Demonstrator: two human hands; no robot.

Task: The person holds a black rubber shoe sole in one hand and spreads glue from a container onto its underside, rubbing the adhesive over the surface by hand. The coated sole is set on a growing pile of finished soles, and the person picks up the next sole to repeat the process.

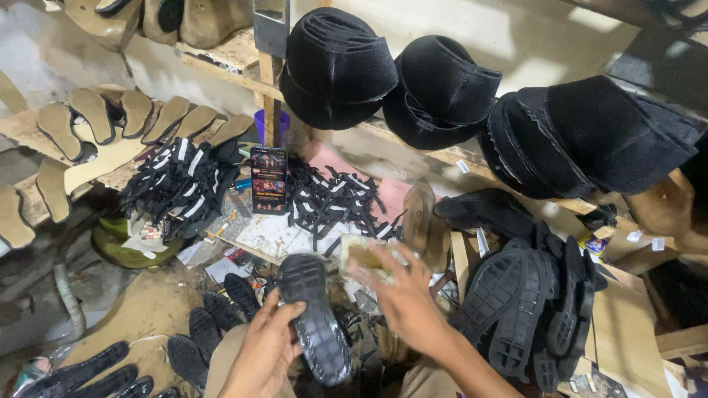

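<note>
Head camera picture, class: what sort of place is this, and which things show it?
Probably a small sandal-making workshop. The left hand holds a black rubber sole, tan insoles lie on a shelf, and black strap pieces are heaped nearby.

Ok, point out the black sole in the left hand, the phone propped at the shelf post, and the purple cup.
black sole (317, 320), head view, middle of its treaded underside.
phone (268, 180), head view, centre of its lit screen.
purple cup (259, 125), head view, left part of its wall.
</note>
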